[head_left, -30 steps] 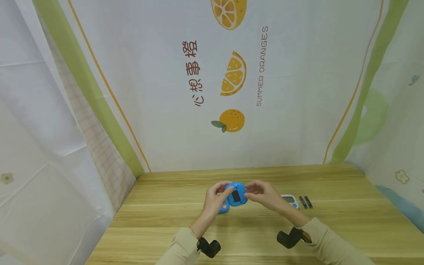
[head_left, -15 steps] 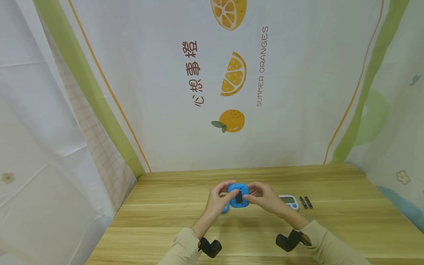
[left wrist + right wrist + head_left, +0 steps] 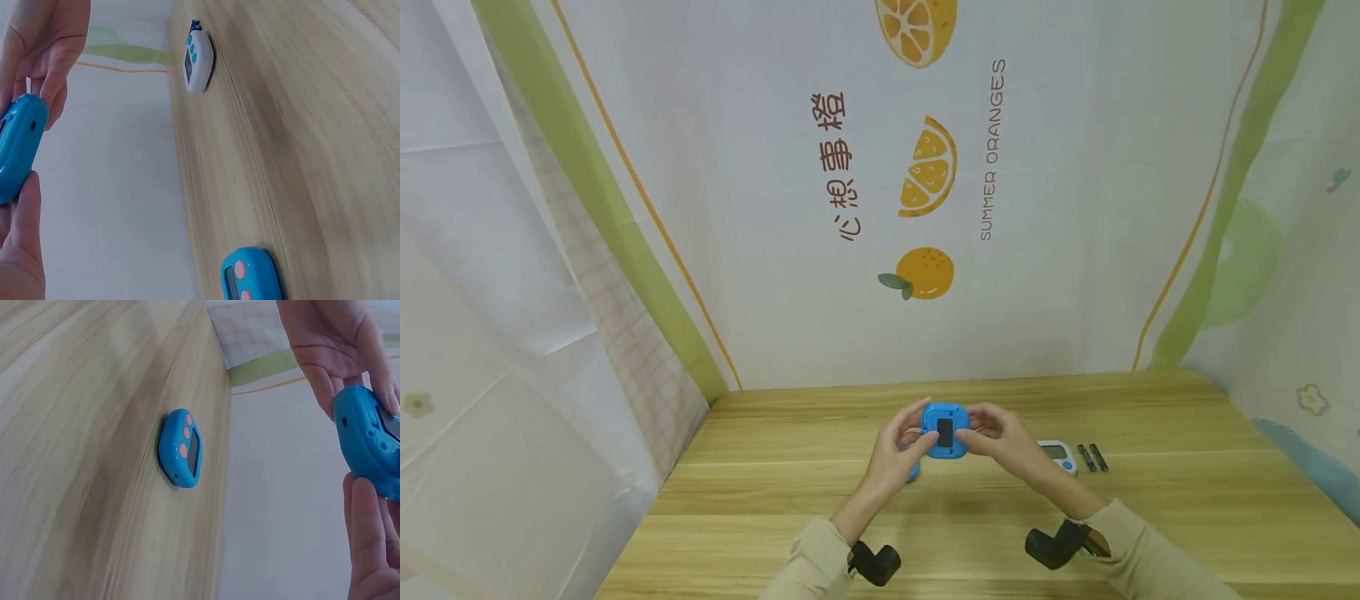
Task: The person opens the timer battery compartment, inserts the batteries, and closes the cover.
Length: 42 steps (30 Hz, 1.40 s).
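Note:
Both hands hold a rounded blue digital timer [image 3: 945, 432] raised above the table, its back with a dark rectangular panel turned toward the head camera. My left hand [image 3: 897, 450] grips its left edge, thumb on the back near the panel. From the right side my right hand [image 3: 1006, 440] pinches the opposite edge, thumb also on the back. Both wrist views show fingers around the timer's rim. A second blue timer [image 3: 178, 450] with pink buttons rests on the table; in the head view my left hand mostly covers it.
On the wooden table [image 3: 760, 500], a white timer [image 3: 1060, 457] with blue buttons lies right of the hands. Beside it are two dark batteries [image 3: 1092, 457] side by side. A white curtain [image 3: 1037, 317] with printed oranges hangs behind the table's far edge.
The held timer has moved slightly right and has been turned more upright, its back squarer to the head camera. The right thumb now presses on its back. The table items have stayed put.

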Motion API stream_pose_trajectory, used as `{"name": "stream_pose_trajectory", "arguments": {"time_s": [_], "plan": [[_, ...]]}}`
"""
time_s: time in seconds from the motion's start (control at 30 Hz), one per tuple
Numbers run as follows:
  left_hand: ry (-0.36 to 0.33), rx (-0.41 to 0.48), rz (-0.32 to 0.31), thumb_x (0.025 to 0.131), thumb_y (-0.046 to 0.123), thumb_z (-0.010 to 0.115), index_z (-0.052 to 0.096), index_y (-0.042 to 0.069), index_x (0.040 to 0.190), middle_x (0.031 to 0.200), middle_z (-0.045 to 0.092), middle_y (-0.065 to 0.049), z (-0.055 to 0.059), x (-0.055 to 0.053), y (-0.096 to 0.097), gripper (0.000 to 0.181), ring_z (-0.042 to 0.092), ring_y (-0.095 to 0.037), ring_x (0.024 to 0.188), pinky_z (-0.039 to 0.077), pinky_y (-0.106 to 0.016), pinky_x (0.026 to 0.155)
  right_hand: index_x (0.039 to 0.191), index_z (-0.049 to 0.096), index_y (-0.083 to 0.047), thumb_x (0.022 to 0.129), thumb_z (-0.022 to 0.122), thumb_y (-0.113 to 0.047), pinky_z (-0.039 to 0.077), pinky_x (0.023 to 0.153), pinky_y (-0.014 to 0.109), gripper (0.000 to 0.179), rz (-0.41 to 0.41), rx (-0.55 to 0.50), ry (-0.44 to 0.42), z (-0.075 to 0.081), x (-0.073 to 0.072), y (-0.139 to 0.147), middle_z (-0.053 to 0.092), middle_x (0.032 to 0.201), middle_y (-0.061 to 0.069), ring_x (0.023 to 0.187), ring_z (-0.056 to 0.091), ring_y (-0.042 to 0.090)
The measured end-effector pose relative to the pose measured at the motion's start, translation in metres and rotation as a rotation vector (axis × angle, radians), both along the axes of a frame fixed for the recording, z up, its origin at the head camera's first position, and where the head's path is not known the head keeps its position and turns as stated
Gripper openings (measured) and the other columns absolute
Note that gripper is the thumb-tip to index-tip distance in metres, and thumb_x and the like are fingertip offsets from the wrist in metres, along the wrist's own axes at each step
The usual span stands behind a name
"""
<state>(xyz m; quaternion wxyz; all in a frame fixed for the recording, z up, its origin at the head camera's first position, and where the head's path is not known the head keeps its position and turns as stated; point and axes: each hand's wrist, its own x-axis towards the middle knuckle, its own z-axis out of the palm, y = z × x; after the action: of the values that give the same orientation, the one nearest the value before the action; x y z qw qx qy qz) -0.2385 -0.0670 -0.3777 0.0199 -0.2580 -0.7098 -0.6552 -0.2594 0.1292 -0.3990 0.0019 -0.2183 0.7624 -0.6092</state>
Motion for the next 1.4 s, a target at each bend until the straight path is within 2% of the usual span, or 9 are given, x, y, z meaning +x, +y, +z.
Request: {"name": "stream_pose_trajectory", "arguments": {"time_s": [0.2, 0.47, 0.67, 0.8, 1.07, 1.23, 1.4], "plan": [[-0.009, 0.016, 0.0, 0.087, -0.003, 0.052, 0.042, -0.003, 0.128, 0.105, 0.054, -0.026, -0.0012, 0.0015, -0.0012, 0.043, 0.057, -0.038, 0.093, 0.051, -0.03, 0.077, 0.124, 0.041, 0.005, 0.085, 0.061, -0.015, 0.053, 0.071, 0.031, 0.048, 0.037, -0.023, 0.013, 0.0, 0.0002, 0.0001, 0.055, 0.102, 0.022, 0.086, 0.06, 0.025], [-0.012, 0.037, -0.01, 0.087, -0.002, 0.052, 0.042, -0.004, 0.128, 0.104, 0.054, -0.027, -0.0025, 0.0016, -0.0031, 0.042, 0.058, -0.039, 0.091, 0.051, -0.03, 0.074, 0.129, 0.039, 0.002, 0.086, 0.057, -0.007, 0.053, 0.071, 0.033, 0.047, 0.098, -0.047, 0.111, 0.0014, 0.0016, 0.0003, 0.049, 0.108, 0.028, 0.09, 0.059, 0.03], [-0.019, 0.056, -0.016, 0.086, -0.003, 0.053, 0.042, -0.004, 0.128, 0.104, 0.054, -0.027, -0.0032, 0.0019, -0.0034, 0.043, 0.058, -0.039, 0.09, 0.052, -0.03, 0.073, 0.129, 0.038, 0.004, 0.087, 0.055, -0.006, 0.053, 0.071, 0.034, 0.046, 0.124, -0.044, 0.131, 0.0039, 0.003, 0.0004, 0.049, 0.112, 0.031, 0.094, 0.057, 0.033], [-0.012, 0.056, -0.005, 0.086, -0.002, 0.053, 0.043, -0.004, 0.128, 0.104, 0.054, -0.027, -0.0025, 0.0029, -0.0038, 0.043, 0.058, -0.038, 0.09, 0.052, -0.03, 0.072, 0.128, 0.038, 0.007, 0.086, 0.056, -0.007, 0.053, 0.071, 0.035, 0.048, 0.116, -0.051, 0.109, 0.0059, 0.0034, -0.0005, 0.049, 0.113, 0.031, 0.094, 0.058, 0.033], [-0.005, 0.037, 0.004, 0.086, 0.001, 0.054, 0.043, -0.002, 0.128, 0.102, 0.055, -0.024, -0.0019, 0.0028, -0.0044, 0.043, 0.061, -0.029, 0.089, 0.052, -0.028, 0.072, 0.125, 0.045, 0.003, 0.083, 0.063, -0.014, 0.053, 0.069, 0.037, 0.048, 0.034, -0.074, 0.017, 0.0088, 0.0037, -0.0049, 0.054, 0.11, 0.029, 0.095, 0.057, 0.035], [0.015, 0.056, -0.013, 0.086, 0.001, 0.055, 0.043, -0.002, 0.128, 0.101, 0.056, -0.023, -0.0032, 0.0024, -0.0041, 0.044, 0.06, -0.031, 0.089, 0.052, -0.029, 0.073, 0.122, 0.046, 0.004, 0.081, 0.065, -0.015, 0.053, 0.067, 0.04, 0.048, 0.021, -0.089, -0.011, 0.0094, 0.0029, -0.0059, 0.057, 0.105, 0.028, 0.093, 0.059, 0.034], [-0.013, 0.057, -0.017, 0.086, 0.0, 0.055, 0.043, -0.002, 0.128, 0.103, 0.055, -0.024, -0.0028, 0.0027, -0.0038, 0.044, 0.058, -0.036, 0.092, 0.051, -0.03, 0.075, 0.121, 0.046, 0.005, 0.082, 0.064, -0.013, 0.051, 0.068, 0.044, 0.047, 0.037, -0.09, -0.012, 0.0091, 0.002, -0.0055, 0.057, 0.104, 0.029, 0.091, 0.06, 0.033]]}}
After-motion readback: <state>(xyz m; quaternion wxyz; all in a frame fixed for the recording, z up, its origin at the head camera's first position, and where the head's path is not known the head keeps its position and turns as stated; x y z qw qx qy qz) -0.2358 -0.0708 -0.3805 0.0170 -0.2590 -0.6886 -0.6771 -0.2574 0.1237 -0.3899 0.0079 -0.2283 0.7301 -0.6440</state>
